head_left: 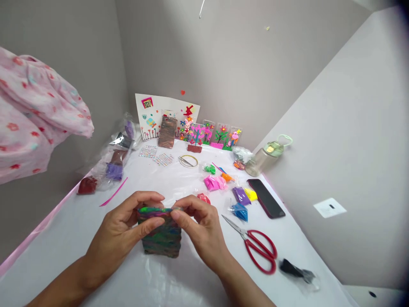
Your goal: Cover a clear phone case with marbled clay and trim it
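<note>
A flat rectangular slab of marbled modelling clay [162, 238], streaked dark green, blue and brown, stands upright over the white table cover. Its top edge shows brighter green and pink. My left hand [128, 224] pinches the upper left corner, thumb on the near face and fingers behind. At the upper right corner my right hand [196, 221] grips the same edge between thumb and fingers. The fingertips behind the slab are partly hidden. Just beyond my right hand lies a red clay packet [203, 198], and scissors with red handles [260, 249] rest to its right.
Bagged clay in pink [215, 183], purple [241, 196] and blue [239, 212] lies right of centre, beside a phone [266, 198]. A bottle [265, 157] stands behind. Decorated panels [220, 134] and a brown slab [168, 132] lean at the back. More bags [115, 170] sit left.
</note>
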A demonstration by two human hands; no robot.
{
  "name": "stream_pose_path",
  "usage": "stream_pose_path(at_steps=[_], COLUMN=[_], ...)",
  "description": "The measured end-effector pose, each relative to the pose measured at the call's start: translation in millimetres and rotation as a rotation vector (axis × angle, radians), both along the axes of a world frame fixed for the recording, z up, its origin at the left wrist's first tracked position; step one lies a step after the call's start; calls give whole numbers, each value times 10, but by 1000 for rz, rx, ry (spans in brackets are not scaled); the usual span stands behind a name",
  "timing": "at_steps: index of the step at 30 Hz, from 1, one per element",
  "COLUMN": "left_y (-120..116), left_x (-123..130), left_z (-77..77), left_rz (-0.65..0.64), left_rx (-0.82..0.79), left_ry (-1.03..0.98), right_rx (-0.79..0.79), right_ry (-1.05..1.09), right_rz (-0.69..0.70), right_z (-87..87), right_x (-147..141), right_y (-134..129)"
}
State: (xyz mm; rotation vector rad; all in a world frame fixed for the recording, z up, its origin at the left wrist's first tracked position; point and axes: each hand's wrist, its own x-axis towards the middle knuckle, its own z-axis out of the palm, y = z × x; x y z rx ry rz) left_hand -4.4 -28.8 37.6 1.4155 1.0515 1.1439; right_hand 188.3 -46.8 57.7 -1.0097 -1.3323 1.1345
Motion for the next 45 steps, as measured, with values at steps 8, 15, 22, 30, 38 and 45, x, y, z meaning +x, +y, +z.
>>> stream_pose_path(at_steps=[8,15,22,30,38,45], left_y=[238,315,342,343,310,326], left_x=[18,41,20,34,48,52], left_z=[-134,-183,-190,-175,-173,-171], left_rz=[-214,-43,-68,-30,-49,-17], left_rx=[-333,-298,-366,-382,-370,-338], left_ry=[-285,-298,-298,-329,-321,-298], right_rx=[-293,-435,-412,-372,-325,-316], right_ry=[397,331,392,359,297,295], right_rz=[-48,217,135,111,84,55], right_z=[-220,-369,-413,-418,-394,-439], right_x=[119,73,176,115,91,81], right_y=[257,282,358,334,316,330])
